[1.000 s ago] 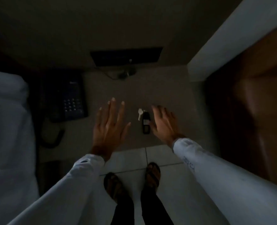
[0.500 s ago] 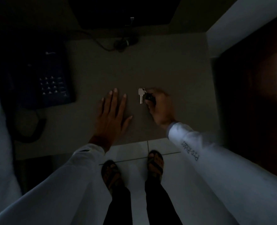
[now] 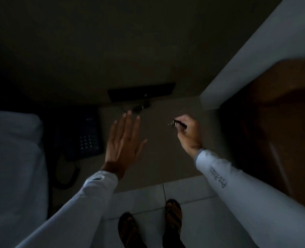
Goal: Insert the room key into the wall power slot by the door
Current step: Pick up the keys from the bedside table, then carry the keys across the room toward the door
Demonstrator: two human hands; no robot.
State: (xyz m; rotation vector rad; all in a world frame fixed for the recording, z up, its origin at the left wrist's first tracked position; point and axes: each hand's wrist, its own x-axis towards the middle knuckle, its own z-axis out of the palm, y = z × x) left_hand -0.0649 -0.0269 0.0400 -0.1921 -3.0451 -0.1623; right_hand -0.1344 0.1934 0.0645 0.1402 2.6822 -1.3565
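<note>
Dim room, head view, looking down on a grey-brown desk (image 3: 159, 154) set against the far wall. Tiled floor (image 3: 144, 199) below the desk's near edge; two sandalled feet (image 3: 173, 212) on the tiles.

Right hand (image 3: 189, 133): above the desk's right half, fingers curled shut on the key (image 3: 176, 124). Dark fob pinched between thumb and fingers; a small pale metal bit pokes out leftward. Blurred, so the blade itself cannot be made out. Key is off the desk surface, carried in the hand.

Left hand (image 3: 123, 142): flat, fingers spread and extended, holding nothing, over the desk's middle. Cannot tell if the palm touches the top.

Phone (image 3: 87, 136): dark, keypad visible, at the desk's left edge, coiled cord (image 3: 71, 176) trailing toward the near left corner.

Dark flat panel (image 3: 141, 92) at the far edge, cable lump just in front of it.

White bedding (image 3: 12, 158) left of the desk. Pale wall (image 3: 255, 59) and brown door (image 3: 277, 122) to the right
</note>
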